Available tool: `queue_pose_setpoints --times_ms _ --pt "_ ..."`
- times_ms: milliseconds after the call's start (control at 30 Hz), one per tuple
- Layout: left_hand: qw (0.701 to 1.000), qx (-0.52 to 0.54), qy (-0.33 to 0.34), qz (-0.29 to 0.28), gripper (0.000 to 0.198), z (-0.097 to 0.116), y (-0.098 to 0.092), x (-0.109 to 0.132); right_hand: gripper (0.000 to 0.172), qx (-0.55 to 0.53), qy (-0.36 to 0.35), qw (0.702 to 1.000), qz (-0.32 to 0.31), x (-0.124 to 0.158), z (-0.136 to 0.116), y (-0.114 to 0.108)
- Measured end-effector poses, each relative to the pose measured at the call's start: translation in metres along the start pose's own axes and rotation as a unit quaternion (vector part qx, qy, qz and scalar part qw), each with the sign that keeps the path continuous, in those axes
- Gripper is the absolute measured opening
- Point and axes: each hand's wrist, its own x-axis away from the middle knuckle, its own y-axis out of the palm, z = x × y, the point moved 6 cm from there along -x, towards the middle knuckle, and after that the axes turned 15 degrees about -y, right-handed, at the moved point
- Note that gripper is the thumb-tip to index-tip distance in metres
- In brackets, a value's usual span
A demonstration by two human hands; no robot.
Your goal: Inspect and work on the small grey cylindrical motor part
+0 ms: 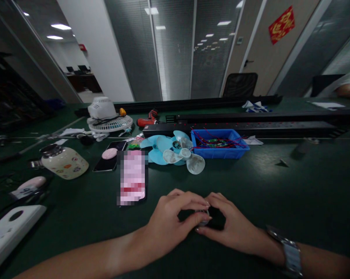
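Note:
Close in front of me on the green table, my left hand (169, 217) pinches a small round greyish thing (203, 217) between thumb and fingers. My right hand (234, 220), with a watch on its wrist, curls in from the other side, its fingertips at the same thing. Fingers cover most of it, so its kind does not show. Beyond the hands lie light-blue fan blades (160, 149) and a greyish translucent fan blade (195, 164). A phone with a pink, blurred-out surface (133, 176) lies to the left.
A blue bin (221, 153) holds wires and green boards. Behind are long black metal bars (238, 130), a red drill (147, 119) and a white fan (105, 116). At left are a cream flask (66, 162), a dark phone (106, 162) and a white case (14, 228). Another person's arm (349, 89) rests far right.

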Motion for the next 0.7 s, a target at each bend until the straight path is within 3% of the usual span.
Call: queue_pose_setpoints --times_ms 233,400,567,700 --pt "0.996 -0.065 0.048 -0.037 0.026 0.0089 0.0034 0.0034 0.031 0.012 -0.017 1.000 0.003 0.0028 0.0033 0.0036" --pt "0.993 -0.076 0.058 -0.065 0.037 0.0085 0.0041 0.0054 0.042 0.025 -0.031 0.999 0.017 0.0034 0.0045 0.0038" --pt "0.996 -0.079 0.038 -0.022 0.025 0.0049 -0.0005 0.0040 0.032 0.000 -0.011 1.000 0.003 0.0008 0.0027 0.0028" --pt "0.999 -0.047 0.004 0.017 0.013 0.0016 -0.0044 -0.0001 0.034 -0.008 -0.005 1.000 -0.001 0.0001 0.0004 0.0007"
